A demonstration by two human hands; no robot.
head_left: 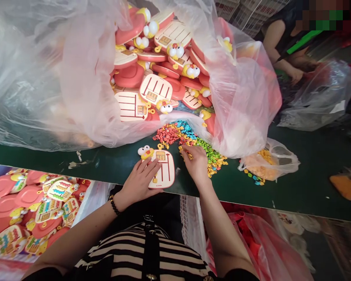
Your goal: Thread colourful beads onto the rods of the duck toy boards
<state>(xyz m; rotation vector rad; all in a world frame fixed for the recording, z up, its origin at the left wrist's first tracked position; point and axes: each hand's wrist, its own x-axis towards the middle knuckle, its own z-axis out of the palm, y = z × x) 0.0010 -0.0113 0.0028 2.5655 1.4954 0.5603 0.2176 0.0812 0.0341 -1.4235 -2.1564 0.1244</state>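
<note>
- Left hand [139, 183] is resting open, fingers spread, on a toy board [163, 171] lying flat on the worktop [280, 195].
- Right hand [196, 163] is curling into coloured pieces [171, 134] just beside the board; whether it is gripping any, I cannot tell.
- More boards [156, 89] are lying heaped in a plastic bag [240, 97].
- A co-worker's hand [295, 75] is reaching near another bag [318, 97].

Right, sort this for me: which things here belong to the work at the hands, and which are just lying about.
Part of the work:
left hand, flat on a duck-headed toy board
right hand, among small coloured plastic pieces

Lying about:
clear bag of toy boards
heap of toy boards
bag of orange pieces
co-worker's hand
</note>
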